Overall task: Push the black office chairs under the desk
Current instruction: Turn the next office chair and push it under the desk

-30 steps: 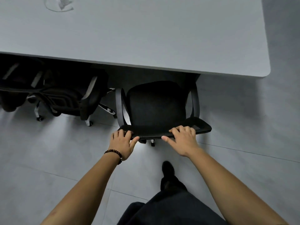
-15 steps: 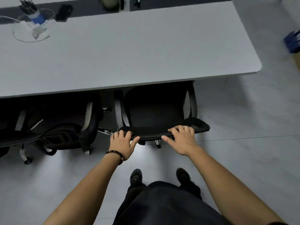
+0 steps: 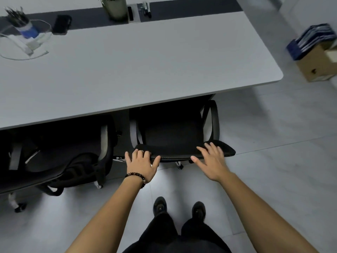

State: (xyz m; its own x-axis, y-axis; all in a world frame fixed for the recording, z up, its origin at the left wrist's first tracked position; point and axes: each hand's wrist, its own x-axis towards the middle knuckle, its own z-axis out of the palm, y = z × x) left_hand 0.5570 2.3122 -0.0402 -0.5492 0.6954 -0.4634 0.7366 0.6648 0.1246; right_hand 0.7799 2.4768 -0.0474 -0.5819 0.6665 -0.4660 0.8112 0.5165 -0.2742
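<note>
A black office chair (image 3: 173, 132) stands with its seat partly beneath the grey desk (image 3: 138, 70); only the top edge of its backrest sticks out toward me. My left hand (image 3: 141, 164), with a bead bracelet at the wrist, curls over the backrest's left end. My right hand (image 3: 211, 161) lies flat on the backrest's right end with its fingers spread. A second black chair (image 3: 60, 157) sits to the left, half under the desk, its backrest angled toward me.
On the desk's far side are a pen holder (image 3: 23, 26), a black phone (image 3: 62, 24) and a plant pot (image 3: 115, 7). A cardboard box (image 3: 317, 64) with blue folders stands on the floor at right. My feet (image 3: 178, 207) rest on the grey tiles behind the chair.
The chair has slid further beneath the desk. My right hand's fingers have spread and flattened. My view has tilted up, showing more of the desktop.
</note>
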